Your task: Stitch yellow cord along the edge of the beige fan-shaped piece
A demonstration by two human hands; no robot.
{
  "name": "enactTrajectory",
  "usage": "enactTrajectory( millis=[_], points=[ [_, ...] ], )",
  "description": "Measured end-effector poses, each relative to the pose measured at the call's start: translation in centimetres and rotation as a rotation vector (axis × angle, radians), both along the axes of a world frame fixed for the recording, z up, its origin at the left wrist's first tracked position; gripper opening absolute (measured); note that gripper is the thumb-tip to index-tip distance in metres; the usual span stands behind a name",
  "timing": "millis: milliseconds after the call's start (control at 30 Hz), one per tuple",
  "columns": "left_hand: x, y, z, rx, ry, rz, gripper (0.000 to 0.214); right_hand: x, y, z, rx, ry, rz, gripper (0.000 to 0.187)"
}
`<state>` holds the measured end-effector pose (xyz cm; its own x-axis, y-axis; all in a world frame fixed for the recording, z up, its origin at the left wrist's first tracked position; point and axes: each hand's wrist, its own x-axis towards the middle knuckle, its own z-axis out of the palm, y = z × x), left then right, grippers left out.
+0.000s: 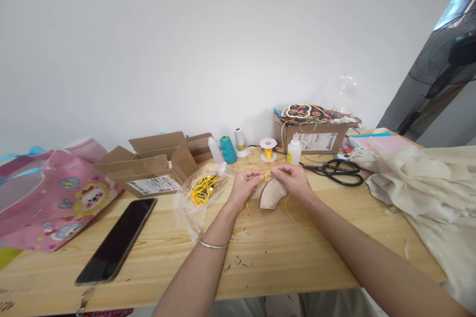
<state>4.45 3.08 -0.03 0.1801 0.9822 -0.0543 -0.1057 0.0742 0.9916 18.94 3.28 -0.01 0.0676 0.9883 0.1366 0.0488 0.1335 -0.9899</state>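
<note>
Above the middle of the wooden table, both hands pinch a thin yellow cord point(267, 174). My left hand point(246, 184) grips it from the left, thumb and fingers pressed together. My right hand point(293, 179) does the same from the right, close beside. Just below the fingers hangs a small beige fan-shaped fabric piece point(272, 195) with a dark edge, joined to the cord near its top. One cord end dangles under the left hand, and a longer loop curves under the right wrist. The fingertips partly cover the cord where it meets the fabric.
Behind stand a yellow thread spool point(268, 150), a teal thread cone point(228, 149) and a glue bottle point(294, 150). Black scissors point(336, 172) and cream cloth point(427, 193) lie right. Left are a bag of yellow cord point(204, 189), open carton point(148, 168), phone point(117, 240) and pink bag point(70, 203).
</note>
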Motion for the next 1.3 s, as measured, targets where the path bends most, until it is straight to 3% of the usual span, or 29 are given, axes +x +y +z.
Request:
enactTrajectory(
  millis=[367,633,1067,1300],
  points=[
    [-0.04,0.30,-0.36,0.016,-0.016,0.080,0.026,-0.07,0.11,-0.24,0.020,0.049,0.017,0.021],
    [-0.12,0.20,-0.45,-0.016,-0.042,-0.015,0.032,-0.08,0.00,-0.06,0.024,0.054,0.015,0.021],
    [0.12,0.24,-0.58,0.007,-0.017,-0.003,0.027,0.13,0.44,-0.38,0.114,-0.123,-0.106,0.015],
    [-0.08,0.28,-0.69,-0.012,-0.031,0.020,0.028,0.56,0.40,-0.20,0.145,-0.166,0.024,0.026]
  ],
)
